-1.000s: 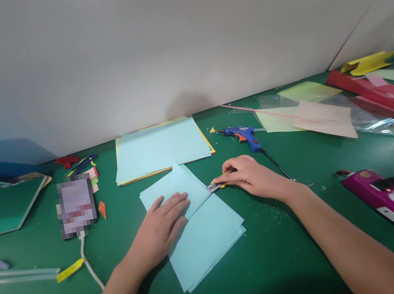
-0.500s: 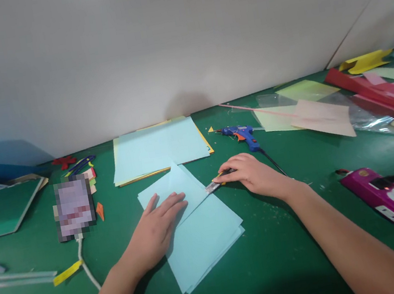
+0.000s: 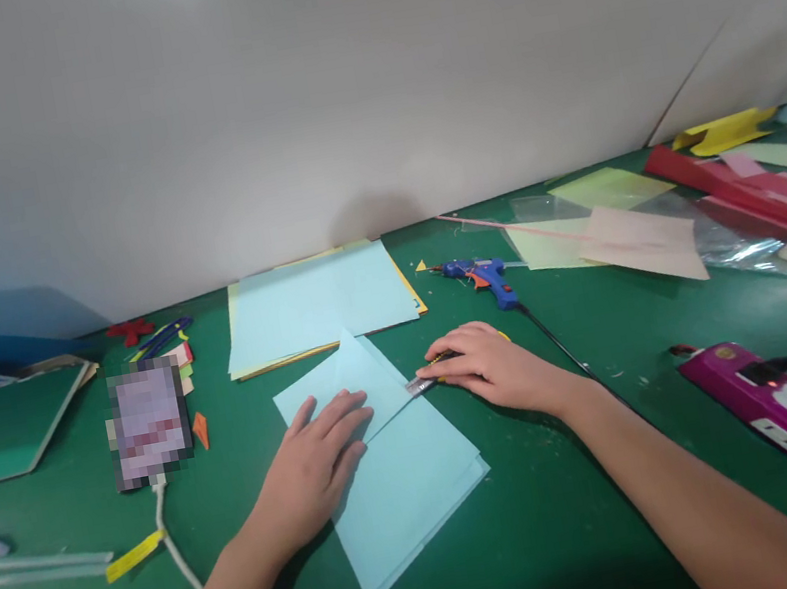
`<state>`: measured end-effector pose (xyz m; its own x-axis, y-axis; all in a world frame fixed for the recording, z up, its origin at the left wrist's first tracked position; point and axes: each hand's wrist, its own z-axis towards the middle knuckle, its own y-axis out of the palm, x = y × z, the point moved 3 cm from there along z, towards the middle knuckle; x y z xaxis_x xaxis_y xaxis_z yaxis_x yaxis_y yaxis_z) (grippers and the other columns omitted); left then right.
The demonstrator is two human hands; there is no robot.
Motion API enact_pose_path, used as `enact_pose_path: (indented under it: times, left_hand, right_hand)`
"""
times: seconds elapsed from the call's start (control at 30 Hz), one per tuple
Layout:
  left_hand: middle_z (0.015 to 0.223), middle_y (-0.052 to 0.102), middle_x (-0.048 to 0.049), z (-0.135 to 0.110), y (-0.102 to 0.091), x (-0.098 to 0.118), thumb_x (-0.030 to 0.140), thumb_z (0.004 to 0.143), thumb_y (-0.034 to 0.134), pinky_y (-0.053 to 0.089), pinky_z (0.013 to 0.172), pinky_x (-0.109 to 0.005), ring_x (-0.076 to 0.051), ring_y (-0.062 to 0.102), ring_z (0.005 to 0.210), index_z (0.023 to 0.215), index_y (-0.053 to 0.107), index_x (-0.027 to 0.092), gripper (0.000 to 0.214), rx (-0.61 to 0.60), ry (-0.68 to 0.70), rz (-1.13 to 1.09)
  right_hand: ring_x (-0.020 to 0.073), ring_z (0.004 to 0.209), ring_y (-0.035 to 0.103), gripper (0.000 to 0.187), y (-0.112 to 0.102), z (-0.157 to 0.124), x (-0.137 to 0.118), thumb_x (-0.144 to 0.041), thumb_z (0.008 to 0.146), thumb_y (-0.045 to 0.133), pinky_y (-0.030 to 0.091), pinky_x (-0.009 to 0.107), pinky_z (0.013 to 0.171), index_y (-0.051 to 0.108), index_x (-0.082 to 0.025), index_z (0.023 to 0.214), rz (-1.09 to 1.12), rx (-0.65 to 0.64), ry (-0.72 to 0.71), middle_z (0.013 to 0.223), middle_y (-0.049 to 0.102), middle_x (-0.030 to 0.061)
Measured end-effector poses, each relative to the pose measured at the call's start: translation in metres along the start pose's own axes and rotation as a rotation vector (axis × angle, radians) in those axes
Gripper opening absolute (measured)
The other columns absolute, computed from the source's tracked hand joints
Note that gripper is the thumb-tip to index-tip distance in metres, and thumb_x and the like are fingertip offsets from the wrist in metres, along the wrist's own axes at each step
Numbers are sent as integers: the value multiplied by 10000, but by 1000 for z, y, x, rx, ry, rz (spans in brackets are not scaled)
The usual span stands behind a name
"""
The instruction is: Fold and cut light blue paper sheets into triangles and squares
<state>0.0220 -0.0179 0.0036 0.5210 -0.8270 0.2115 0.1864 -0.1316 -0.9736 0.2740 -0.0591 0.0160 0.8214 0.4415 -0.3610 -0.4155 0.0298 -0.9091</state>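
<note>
- Clock face centred on the light-blue paper, 12 pointing away from me; the paper lies angled on the green table, between and under my hands.
- Changed: my right hand, at 2, has slid a bit leftward along the snap-off cutter, so less handle shows ahead of my fingertips.
- Right grip: fingers pinched round the cutter, no slack visible; blade points toward 9–10, its tip meeting the paper's upper right edge at the flap. Under the flap or on top: cannot tell.
- Meaning, my read: shorter hold, firmer control of the blade at this edge; no clear extra cut length. Can't tell if the flap's lower edge is a cut or a fold.
- Left hand, at 9: palm down, fingers loosely spread, pressing on paper and flap, grasping nothing. Basically unchanged; I judge it's stopping the sheets from skidding.
- Paper hasn't noticeably turned; slight drift in view is probably my head.
- Around, unmoved: sheet stack near 12, blue glue gun near 1, magenta power strip at 3.
</note>
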Motion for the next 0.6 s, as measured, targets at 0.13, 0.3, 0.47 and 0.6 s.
enact_pose_path:
  times: [0.13,0.3,0.47,0.6]
  left_hand:
    - [1401,506,-34,0,-1,0,307,982,331,247,1132,-498,-202,428,1318,1278,508,253,350,9,2,6]
    - [1393,516,-27,1,0,0,308,983,320,252,1129,-504,-209,429,1319,1295,501,258,364,29,17,18]
    - [1395,514,-33,1,2,0,308,983,320,235,1129,-524,-223,429,1319,1308,495,259,372,28,23,18]
    - [1394,515,-32,1,1,-1,290,983,310,224,1133,-523,-223,424,1322,1315,488,265,377,30,21,2]
  right_hand:
    - [220,1006,535,324,0,0,1,-226,970,407,370,425,902,647,-312,1170,20,3,-3,1100,632,62]
    - [219,1017,520,304,3,1,-1,-211,935,495,342,427,926,632,-298,1193,21,11,16,1091,613,63]
    - [208,939,520,317,6,5,-3,-190,945,472,337,421,878,649,-337,1163,-22,23,29,1012,604,56]
    - [199,910,512,324,7,6,-2,-180,941,480,329,417,871,654,-350,1154,7,40,26,986,594,55]
